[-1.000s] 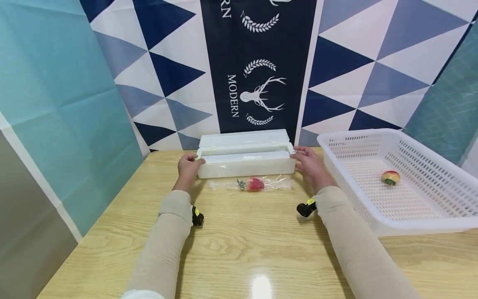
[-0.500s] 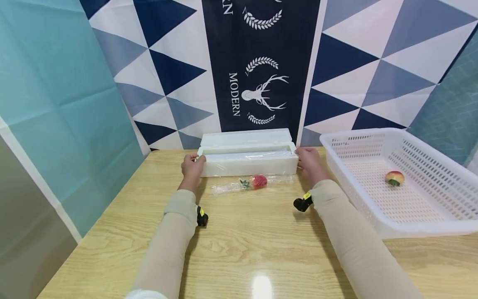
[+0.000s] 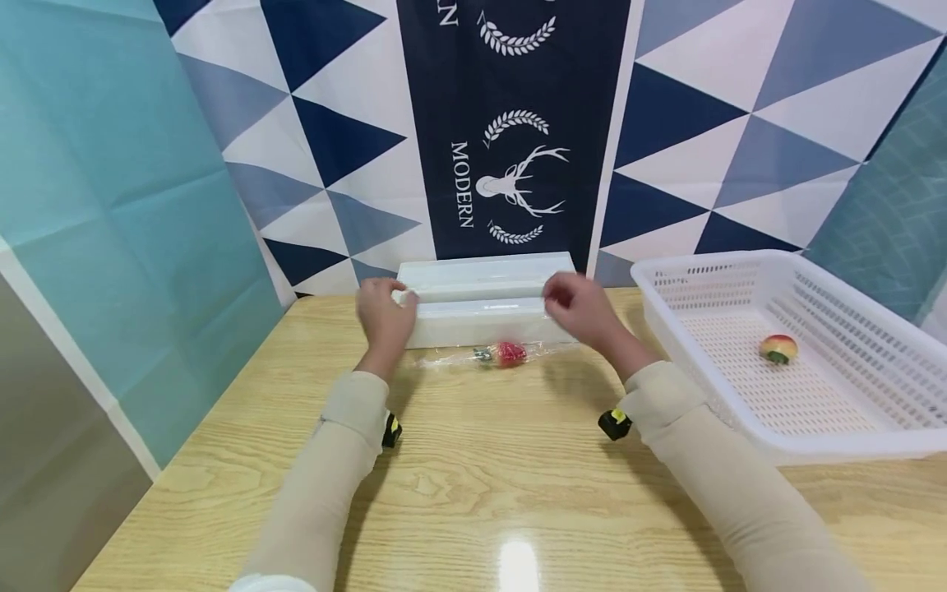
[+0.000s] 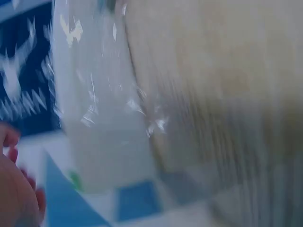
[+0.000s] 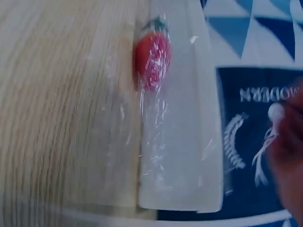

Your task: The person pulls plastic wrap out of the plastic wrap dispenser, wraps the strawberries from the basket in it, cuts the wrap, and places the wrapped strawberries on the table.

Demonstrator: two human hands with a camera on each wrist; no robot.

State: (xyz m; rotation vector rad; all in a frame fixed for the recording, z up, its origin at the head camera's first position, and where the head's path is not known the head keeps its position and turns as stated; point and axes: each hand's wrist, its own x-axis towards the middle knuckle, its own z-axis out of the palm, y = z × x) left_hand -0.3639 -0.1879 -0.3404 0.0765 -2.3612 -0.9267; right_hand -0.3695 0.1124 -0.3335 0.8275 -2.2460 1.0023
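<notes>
A long white box (image 3: 481, 325) with its lid (image 3: 484, 270) tilted back stands at the table's back, against the wall cloth. Clear plastic film (image 5: 111, 142) lies over its front and on the table before it. Under the film is a red strawberry (image 3: 511, 353) with green leaves, seen close in the right wrist view. At the box's left end my left hand (image 3: 387, 316) has thumb and fingertips together at the upper edge, seemingly pinching film. My right hand (image 3: 584, 311), blurred, is curled over the right end, thumb against forefinger; the film there is hardly visible.
A white perforated basket (image 3: 703, 411) stands at the right, holding a yellow-red fruit piece (image 3: 778, 349). Patterned cloth (image 3: 518, 82) hangs behind the box, with blue-green cloth on the left. Wooden tabletop (image 3: 473, 477) extends in front.
Both hands have moved from the box's outer ends inward and up over its edge, the right one farther left. The film over the strawberry has shifted slightly. Box and basket stay put.
</notes>
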